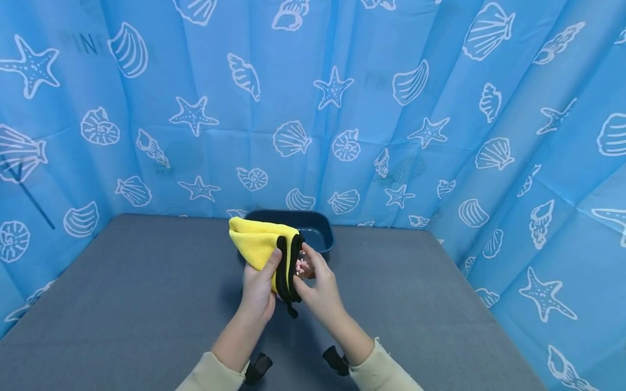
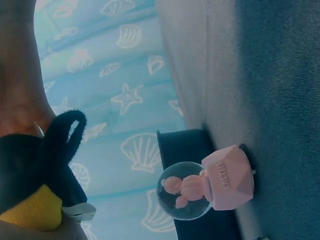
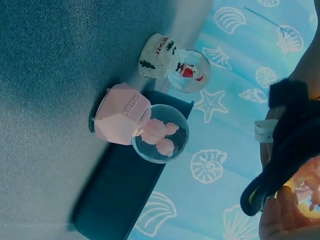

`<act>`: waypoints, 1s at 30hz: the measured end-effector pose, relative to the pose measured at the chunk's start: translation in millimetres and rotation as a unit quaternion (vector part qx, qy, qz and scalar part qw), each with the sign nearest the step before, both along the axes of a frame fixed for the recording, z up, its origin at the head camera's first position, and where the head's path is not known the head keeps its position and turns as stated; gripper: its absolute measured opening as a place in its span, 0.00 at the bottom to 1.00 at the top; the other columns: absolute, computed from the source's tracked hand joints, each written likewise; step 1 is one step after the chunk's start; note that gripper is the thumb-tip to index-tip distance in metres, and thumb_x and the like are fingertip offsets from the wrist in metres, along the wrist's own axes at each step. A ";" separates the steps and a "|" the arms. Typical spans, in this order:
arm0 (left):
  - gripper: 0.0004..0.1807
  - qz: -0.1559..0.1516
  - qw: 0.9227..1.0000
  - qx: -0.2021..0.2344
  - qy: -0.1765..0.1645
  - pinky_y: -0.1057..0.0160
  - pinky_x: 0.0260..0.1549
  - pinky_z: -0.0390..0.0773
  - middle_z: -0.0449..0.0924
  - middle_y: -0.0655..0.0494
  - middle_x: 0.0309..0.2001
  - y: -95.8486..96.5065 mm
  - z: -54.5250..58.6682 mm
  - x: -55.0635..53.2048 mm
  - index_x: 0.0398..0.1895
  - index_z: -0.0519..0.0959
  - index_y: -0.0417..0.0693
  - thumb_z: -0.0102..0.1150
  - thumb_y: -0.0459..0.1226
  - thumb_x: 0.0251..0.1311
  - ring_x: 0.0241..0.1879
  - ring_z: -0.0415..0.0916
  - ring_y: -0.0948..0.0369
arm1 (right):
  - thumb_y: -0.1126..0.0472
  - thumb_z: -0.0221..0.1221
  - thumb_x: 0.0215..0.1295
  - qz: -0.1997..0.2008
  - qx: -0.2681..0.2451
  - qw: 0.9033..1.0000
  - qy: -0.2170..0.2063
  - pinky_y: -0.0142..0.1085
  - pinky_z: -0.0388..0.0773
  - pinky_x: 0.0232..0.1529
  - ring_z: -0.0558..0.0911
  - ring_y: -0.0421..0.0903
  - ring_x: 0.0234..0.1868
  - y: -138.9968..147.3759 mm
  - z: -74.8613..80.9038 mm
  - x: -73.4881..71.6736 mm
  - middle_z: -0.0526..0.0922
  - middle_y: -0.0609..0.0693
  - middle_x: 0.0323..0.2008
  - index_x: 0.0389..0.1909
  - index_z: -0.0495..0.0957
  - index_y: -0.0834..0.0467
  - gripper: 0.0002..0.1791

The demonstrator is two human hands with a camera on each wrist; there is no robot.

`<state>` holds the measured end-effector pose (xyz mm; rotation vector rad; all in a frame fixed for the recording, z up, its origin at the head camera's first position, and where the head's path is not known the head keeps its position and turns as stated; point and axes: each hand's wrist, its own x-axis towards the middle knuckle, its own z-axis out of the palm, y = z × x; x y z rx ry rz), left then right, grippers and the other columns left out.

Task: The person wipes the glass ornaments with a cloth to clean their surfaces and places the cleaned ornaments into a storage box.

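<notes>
In the head view, a folded yellow cloth [image 1: 256, 241] with black edging is gripped by my left hand [image 1: 259, 290], thumb on its front. My right hand [image 1: 320, 288] curls its thumb and fingers round a clear snow globe [image 1: 303, 265] with pinkish shapes inside, at the cloth's right edge. The cloth covers much of this globe. Warm light shows in the globe [image 3: 312, 192] in the right wrist view, with fingertips [image 3: 272, 220] against it. A black loop [image 2: 70, 135] and a white label [image 2: 80, 211] hang from the cloth in the left wrist view.
A dark blue bin [image 1: 320, 239] stands at the back of the grey table [image 1: 415, 298]. Before it stands a pink cactus snow globe [image 3: 122, 115], beside a white-based one [image 3: 157, 56] with a red figure. Behind hangs a blue shell-patterned curtain [image 1: 313, 119].
</notes>
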<state>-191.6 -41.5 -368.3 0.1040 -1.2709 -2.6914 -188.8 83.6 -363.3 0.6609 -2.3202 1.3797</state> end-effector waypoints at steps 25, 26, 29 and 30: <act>0.36 -0.040 0.992 0.102 -0.062 0.61 0.58 0.72 0.71 0.56 0.55 -16.0 -2.1 -8.4 0.67 0.60 0.50 0.51 0.60 0.63 0.55 0.72 0.60 | 0.79 0.69 0.48 0.001 -0.021 0.995 0.100 0.38 0.78 0.39 0.76 0.53 0.47 14.5 7.9 -3.1 0.78 0.57 0.52 0.55 0.77 0.62 0.30; 0.36 -0.045 0.992 0.101 -0.060 0.62 0.58 0.72 0.71 0.57 0.55 -16.5 -1.3 -8.2 0.67 0.60 0.50 0.51 0.60 0.63 0.54 0.72 0.61 | 0.79 0.69 0.47 0.001 -0.022 0.994 0.104 0.38 0.77 0.38 0.76 0.53 0.48 14.8 8.4 -4.0 0.78 0.57 0.52 0.55 0.77 0.61 0.30; 0.35 -0.055 0.994 0.081 -0.050 0.63 0.56 0.73 0.72 0.57 0.53 -17.0 -0.1 -6.4 0.66 0.60 0.50 0.52 0.59 0.63 0.52 0.73 0.62 | 0.81 0.68 0.47 0.003 -0.023 0.994 0.109 0.37 0.77 0.37 0.76 0.53 0.48 15.0 8.5 -5.9 0.78 0.57 0.52 0.54 0.78 0.61 0.31; 0.35 -0.057 0.995 0.067 -0.046 0.63 0.56 0.74 0.72 0.57 0.53 -16.5 0.1 -5.6 0.66 0.60 0.49 0.53 0.58 0.64 0.52 0.74 0.62 | 0.81 0.68 0.47 0.004 -0.023 0.994 0.111 0.37 0.78 0.37 0.76 0.53 0.48 14.8 8.1 -6.3 0.78 0.57 0.52 0.54 0.78 0.61 0.30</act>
